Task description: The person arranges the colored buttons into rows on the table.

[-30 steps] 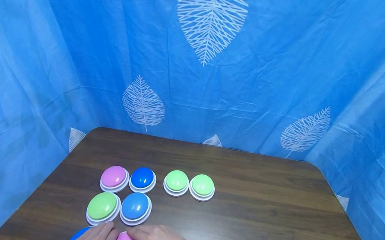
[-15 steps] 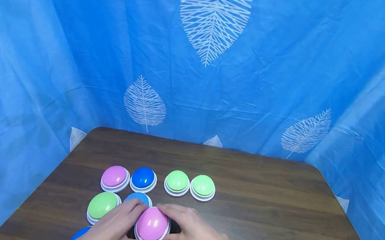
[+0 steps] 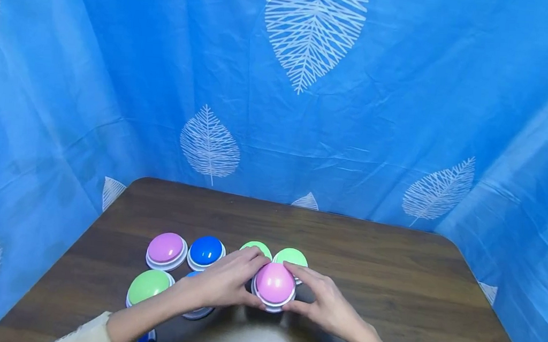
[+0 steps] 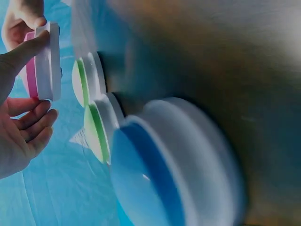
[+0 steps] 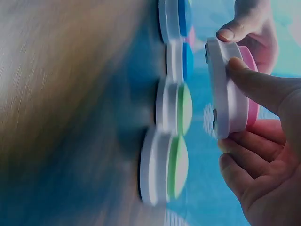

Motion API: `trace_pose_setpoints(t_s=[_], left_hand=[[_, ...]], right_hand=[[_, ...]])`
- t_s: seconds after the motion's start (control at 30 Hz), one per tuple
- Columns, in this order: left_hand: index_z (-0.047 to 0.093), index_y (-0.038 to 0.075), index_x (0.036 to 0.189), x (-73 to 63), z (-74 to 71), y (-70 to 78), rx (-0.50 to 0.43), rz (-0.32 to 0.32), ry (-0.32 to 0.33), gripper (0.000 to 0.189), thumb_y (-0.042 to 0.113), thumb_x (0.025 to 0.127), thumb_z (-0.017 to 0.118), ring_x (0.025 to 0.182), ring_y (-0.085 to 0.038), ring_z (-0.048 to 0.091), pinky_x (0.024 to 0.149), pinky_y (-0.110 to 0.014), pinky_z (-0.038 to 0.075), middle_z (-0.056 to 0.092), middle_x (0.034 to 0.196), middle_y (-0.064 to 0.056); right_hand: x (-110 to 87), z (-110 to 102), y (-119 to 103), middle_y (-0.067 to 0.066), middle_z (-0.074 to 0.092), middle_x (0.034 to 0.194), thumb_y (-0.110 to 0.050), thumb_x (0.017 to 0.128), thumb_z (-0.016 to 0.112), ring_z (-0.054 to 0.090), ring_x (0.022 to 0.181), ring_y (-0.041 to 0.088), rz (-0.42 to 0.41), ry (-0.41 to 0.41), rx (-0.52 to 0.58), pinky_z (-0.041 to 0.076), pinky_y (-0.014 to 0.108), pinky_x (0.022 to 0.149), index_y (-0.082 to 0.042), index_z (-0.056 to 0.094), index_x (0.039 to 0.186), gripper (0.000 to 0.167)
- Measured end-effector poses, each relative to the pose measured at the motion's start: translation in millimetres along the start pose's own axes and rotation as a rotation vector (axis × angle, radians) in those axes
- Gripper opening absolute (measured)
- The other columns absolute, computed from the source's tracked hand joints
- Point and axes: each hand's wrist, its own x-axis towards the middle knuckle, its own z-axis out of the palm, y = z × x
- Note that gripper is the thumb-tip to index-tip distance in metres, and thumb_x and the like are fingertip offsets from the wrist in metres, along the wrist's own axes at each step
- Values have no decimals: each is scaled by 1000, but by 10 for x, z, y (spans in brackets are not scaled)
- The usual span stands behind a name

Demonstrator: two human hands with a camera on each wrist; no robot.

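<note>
A pink dome button (image 3: 275, 283) on a white round base is held up off the table between both hands. My left hand (image 3: 229, 277) grips its left side, thumb on the white base and fingers at the rim. On the opposite side my right hand (image 3: 328, 301) pinches it in the same way. The right wrist view shows the white base (image 5: 225, 89) clear of the tabletop, with small dark feet beneath. Just behind stand two green buttons (image 3: 291, 256), partly covered by the held button and the left fingers. A lighter blue button (image 3: 197, 313) is mostly hidden under my left forearm.
On the left of the brown table (image 3: 368, 264) sit another pink button (image 3: 165, 248), a dark blue button (image 3: 206, 250) and a green button (image 3: 149, 287). One more blue button (image 3: 145, 338) shows by the left sleeve. A blue leaf-print cloth (image 3: 355, 118) surrounds the table.
Both hands have carried the pink button from the table's near left, up and rightward past the lighter blue button, to in front of the two green ones. The other buttons stayed put.
</note>
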Motion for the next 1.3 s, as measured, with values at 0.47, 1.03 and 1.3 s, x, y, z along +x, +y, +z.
trace_pose_setpoints(t_s=[0.47,1.03,1.3], left_hand=[[60,11,128,1048,350,123,-1,60,-120,71,45,72,88,104,-9,54,87,-18,45,56,113,2],[62,10,127,1561,648,158,14,53,-234,69,42,72,89,96,-7,52,82,-17,44,55,108,2],[64,11,121,1591,675,129,30,19,-263,64,40,71,90,94,-8,52,80,-19,45,55,104,2]], right_hand=[[-373,-431,505,9,63,130,-20,78,85,60,117,31,197,112,-159,51,53,89,-4,56,138,69],[-534,-523,848,21,58,133,-22,82,82,56,121,41,349,73,-103,46,57,93,2,51,140,70],[-501,-478,936,22,59,132,-20,83,81,55,121,42,347,38,-116,46,58,94,3,51,140,69]])
